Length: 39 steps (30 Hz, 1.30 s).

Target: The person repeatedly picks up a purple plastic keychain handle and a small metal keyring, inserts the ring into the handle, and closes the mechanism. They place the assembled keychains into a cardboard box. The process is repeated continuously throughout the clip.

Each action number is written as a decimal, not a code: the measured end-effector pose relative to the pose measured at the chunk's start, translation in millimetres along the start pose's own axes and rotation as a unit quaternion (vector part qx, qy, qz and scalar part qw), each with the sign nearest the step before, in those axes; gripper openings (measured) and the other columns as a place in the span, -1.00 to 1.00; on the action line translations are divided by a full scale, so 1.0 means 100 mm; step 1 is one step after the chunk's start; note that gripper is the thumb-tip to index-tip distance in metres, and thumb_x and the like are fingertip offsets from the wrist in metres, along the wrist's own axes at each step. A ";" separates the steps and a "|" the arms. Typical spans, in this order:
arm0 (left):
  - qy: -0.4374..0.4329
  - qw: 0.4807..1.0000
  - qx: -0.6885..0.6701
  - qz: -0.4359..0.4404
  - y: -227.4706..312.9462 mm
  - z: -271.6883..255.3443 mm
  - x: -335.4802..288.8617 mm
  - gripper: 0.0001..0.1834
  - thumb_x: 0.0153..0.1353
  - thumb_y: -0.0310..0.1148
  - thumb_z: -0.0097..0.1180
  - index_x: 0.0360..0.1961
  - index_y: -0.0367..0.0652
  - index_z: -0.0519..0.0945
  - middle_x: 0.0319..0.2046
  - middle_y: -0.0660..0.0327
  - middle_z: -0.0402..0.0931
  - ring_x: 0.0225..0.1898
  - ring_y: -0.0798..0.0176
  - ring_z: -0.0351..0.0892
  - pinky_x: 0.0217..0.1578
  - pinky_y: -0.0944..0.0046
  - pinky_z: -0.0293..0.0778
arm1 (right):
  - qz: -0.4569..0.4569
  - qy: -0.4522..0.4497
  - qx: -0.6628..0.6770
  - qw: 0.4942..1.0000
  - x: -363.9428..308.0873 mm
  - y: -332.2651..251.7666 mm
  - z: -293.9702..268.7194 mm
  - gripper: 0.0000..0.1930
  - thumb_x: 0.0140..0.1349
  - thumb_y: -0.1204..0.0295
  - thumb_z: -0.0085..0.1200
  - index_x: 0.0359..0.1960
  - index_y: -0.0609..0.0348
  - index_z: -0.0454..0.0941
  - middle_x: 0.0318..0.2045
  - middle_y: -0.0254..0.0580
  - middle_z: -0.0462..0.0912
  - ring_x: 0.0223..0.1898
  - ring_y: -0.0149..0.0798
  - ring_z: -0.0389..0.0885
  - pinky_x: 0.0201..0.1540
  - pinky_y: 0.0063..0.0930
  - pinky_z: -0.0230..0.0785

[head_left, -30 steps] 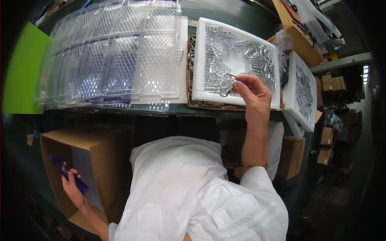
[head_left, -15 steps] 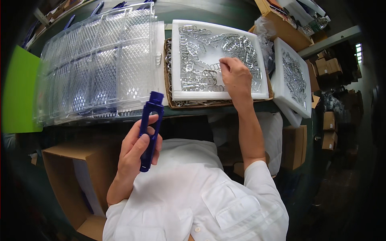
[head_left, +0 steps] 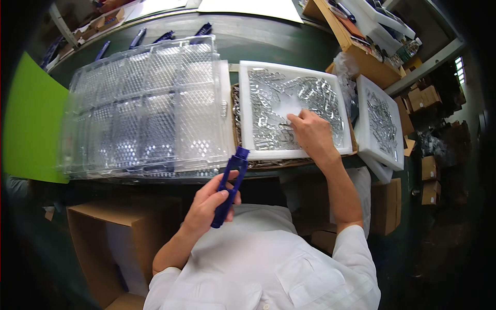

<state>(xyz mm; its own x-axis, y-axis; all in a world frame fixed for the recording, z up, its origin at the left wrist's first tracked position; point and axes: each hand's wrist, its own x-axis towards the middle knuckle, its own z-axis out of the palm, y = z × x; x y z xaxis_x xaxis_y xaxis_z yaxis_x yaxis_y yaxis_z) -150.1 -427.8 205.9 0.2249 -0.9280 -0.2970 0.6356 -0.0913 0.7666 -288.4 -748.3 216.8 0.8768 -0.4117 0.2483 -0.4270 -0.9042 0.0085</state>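
My left hand [head_left: 209,201] is wrapped round a dark blue plastic housing [head_left: 233,178], long and narrow with an opening through it, held tilted in front of the bench edge. Over a white foam tray [head_left: 247,111] my right hand [head_left: 312,132] has thumb and forefinger pinched together. A small metal clip [head_left: 283,125] shows at those fingertips, above many loose bent-wire clips [head_left: 318,93] spread in the tray. The tray rests on a cardboard box that also has metal pieces along its edge.
Clear plastic blister trays [head_left: 139,103] are stacked at the left, beside a bright green panel [head_left: 33,119]. Blue housings [head_left: 204,30] lie behind them. A second foam tray [head_left: 381,116] with clips leans at the right. An open carton [head_left: 103,217] stands below left.
The view has shifted, so the bench sits lower in the picture. My right hand remains pinched over the clips. My left hand still holds the blue housing, which leans more to the right.
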 end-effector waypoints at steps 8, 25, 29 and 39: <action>-0.008 0.999 0.037 0.001 0.02 0.00 0.07 -0.45 0.48 -0.47 -0.14 0.48 -0.26 0.28 -0.16 0.14 0.57 -0.41 0.37 0.60 -0.32 0.37 0.55 | 0.109 0.060 0.336 0.934 -0.02 -0.12 -0.37 -0.84 0.31 0.56 0.28 -0.09 0.23 0.72 -0.26 -0.20 0.70 -0.31 -0.30 0.75 -0.24 -0.37 0.63; 0.010 0.986 0.157 0.063 -0.19 0.23 0.05 -0.42 0.40 -0.59 -0.11 0.46 -0.29 0.34 -0.28 0.20 0.60 -0.47 0.46 0.53 -0.43 0.39 0.51 | 0.012 0.085 0.402 0.911 -0.53 -1.26 -0.53 -0.86 0.08 0.59 0.40 -0.32 0.24 0.71 0.07 0.06 0.61 0.06 0.03 0.64 0.00 -0.20 0.55; 0.000 0.986 0.160 0.052 -0.18 0.23 0.07 -0.43 0.38 -0.59 -0.12 0.43 -0.31 0.36 -0.30 0.21 0.61 -0.49 0.46 0.53 -0.46 0.39 0.50 | 0.016 0.076 0.386 0.919 -0.54 -1.31 -0.47 -0.88 0.08 0.58 0.36 -0.38 0.25 0.65 0.08 0.06 0.61 0.04 0.07 0.64 0.00 -0.17 0.56; 0.023 0.981 0.181 0.066 -0.30 0.15 0.12 -0.52 0.38 -0.57 -0.06 0.33 -0.34 0.46 -0.37 0.24 0.60 -0.54 0.48 0.52 -0.51 0.40 0.47 | 0.017 0.078 0.322 0.943 -0.58 -1.38 -0.34 -0.67 0.05 0.60 0.37 -0.16 0.25 0.54 0.18 0.05 0.53 0.05 0.11 0.66 -0.05 -0.14 0.61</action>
<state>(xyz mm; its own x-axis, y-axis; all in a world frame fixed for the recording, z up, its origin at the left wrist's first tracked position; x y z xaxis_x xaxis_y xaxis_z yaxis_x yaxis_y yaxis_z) -177.7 -441.3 188.4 0.3256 -0.9238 -0.2014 0.2979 -0.1019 0.9492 -287.9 -596.0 234.4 0.8002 -0.4653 0.3784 -0.1873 -0.7932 -0.5795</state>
